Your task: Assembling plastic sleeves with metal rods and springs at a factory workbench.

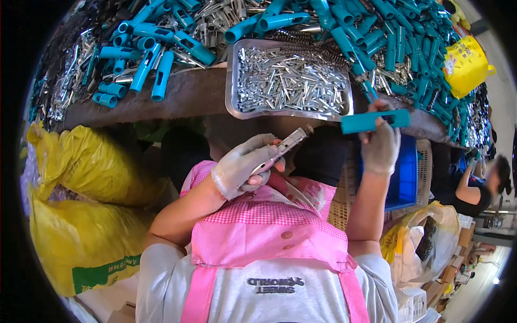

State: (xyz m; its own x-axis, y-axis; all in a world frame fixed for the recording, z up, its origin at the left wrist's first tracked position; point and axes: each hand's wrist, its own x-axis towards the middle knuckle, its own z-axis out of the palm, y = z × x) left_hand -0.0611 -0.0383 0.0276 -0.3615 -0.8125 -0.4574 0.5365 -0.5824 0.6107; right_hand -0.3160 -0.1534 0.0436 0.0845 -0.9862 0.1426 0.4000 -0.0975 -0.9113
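Note:
My left hand (239, 166), in a pale fingertip-free glove, is closed round a slotted metal tube (292, 141) in front of my apron. A small dark coil, seemingly a spring, shows at the tube's upper end. Further right and higher, my gloved right hand (381, 148) grips a teal plastic sleeve (358, 124) with a long oval opening in its side. The sleeve lies nearly level, apart from the metal tube, just beyond the near right corner of a metal tray (231, 99). Small silvery pins (291, 81) fill the tray.
Heaps of teal sleeves (142, 64) and metal parts cover the bench. Dark springs (318, 51) lie at the tray's far side. Yellow sacks (89, 231) stand left; a blue crate (401, 180) and an open bag (404, 253) are right. Another person (479, 188) sits far right.

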